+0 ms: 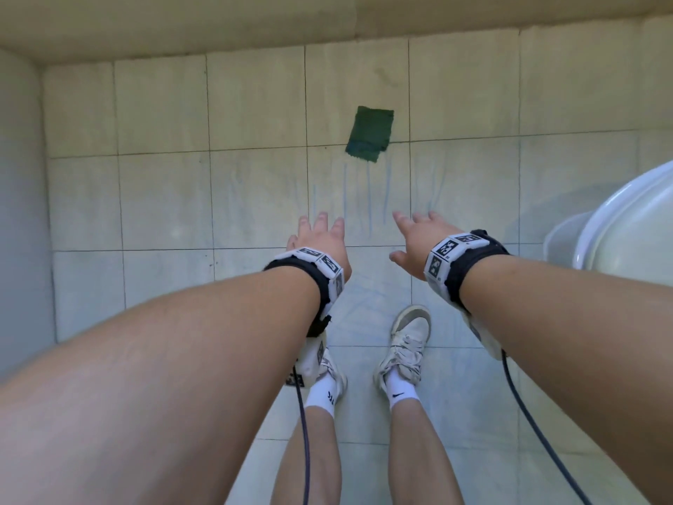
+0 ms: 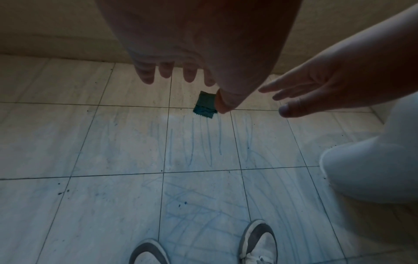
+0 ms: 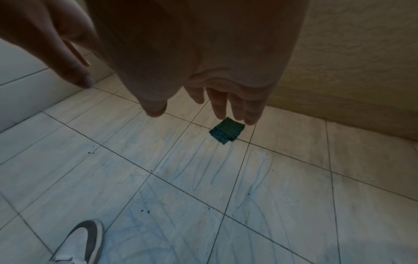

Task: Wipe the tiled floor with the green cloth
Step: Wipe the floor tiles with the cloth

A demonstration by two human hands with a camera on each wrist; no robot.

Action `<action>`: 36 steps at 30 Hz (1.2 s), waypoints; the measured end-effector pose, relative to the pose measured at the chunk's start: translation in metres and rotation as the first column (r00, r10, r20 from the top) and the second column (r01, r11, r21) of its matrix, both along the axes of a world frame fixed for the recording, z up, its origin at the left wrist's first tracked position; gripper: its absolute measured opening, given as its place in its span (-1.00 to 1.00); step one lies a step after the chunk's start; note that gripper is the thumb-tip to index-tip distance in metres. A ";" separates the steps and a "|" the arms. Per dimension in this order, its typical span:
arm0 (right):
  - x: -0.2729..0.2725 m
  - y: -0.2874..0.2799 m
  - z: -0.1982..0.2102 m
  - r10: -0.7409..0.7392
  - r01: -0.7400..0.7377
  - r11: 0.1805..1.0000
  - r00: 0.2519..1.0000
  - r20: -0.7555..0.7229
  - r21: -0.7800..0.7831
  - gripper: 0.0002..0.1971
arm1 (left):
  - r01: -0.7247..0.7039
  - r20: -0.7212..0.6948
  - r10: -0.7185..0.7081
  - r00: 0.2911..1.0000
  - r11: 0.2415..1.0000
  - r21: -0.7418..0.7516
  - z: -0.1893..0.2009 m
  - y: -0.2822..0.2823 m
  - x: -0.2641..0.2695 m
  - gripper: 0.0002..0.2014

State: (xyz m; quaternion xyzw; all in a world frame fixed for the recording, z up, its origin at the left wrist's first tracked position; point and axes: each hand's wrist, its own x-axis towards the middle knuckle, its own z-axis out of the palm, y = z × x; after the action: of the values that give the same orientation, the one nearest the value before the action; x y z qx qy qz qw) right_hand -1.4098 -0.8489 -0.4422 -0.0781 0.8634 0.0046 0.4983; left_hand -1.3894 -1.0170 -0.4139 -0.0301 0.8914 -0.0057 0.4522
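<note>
Far ahead on the tiled floor (image 1: pixel 255 198), the folded green cloth (image 1: pixel 370 134) lies across a grout line, partly hidden behind my thumb in the left wrist view. My left hand (image 1: pixel 317 238) and right hand (image 1: pixel 415 238) hover spread and empty, well short of it. Nike swooshes mark my white socks (image 1: pixel 402 393); the wristband codes are unreadable.

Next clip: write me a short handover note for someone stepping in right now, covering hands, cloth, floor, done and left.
Left hand: open, holding nothing, raised above the floor.
Right hand: open, holding nothing, raised alongside.
Green cloth: folded, lying flat across a grout line ahead of both hands, untouched.
Tiled floor: bluish streaks between the cloth and the shoes; dark specks near the feet.
Done: cannot tell.
Left: pick up the cloth, wipe the streaked tiles.
</note>
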 end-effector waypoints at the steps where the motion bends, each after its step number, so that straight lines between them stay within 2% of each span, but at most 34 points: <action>1: 0.000 -0.005 0.000 0.005 -0.005 1.000 1.000 -0.004 -0.003 -0.17 | -0.007 -0.001 0.007 1.000 1.000 0.004 0.000 -0.004 0.001 -0.24; 15: -0.021 -0.072 0.011 0.070 -0.070 0.997 0.997 -0.016 0.023 -0.22 | -0.064 0.021 0.063 0.998 0.997 0.047 0.008 -0.067 -0.007 -0.22; 22: -0.026 -0.090 0.024 0.051 -0.051 0.999 0.998 -0.020 0.017 -0.24 | -0.078 0.033 0.077 0.997 0.996 0.043 0.018 -0.089 -0.012 -0.19; 29: -0.033 -0.080 0.025 0.008 -0.008 1.000 1.000 -0.029 -0.012 -0.24 | -0.053 0.023 0.052 0.998 0.998 0.024 0.023 -0.078 -0.025 -0.20; 36: -0.054 -0.045 -0.010 0.051 -0.051 0.999 0.999 -0.020 -0.009 -0.24 | -0.075 0.003 0.075 0.997 0.997 0.036 -0.002 -0.038 -0.032 -0.25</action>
State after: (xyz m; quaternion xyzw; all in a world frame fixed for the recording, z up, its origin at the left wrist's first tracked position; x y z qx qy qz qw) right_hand -1.4638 -0.8938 -0.4520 -0.1023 0.8660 0.0142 0.4893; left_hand -1.4210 -1.0548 -0.4162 -0.0553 0.8893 0.0272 0.4531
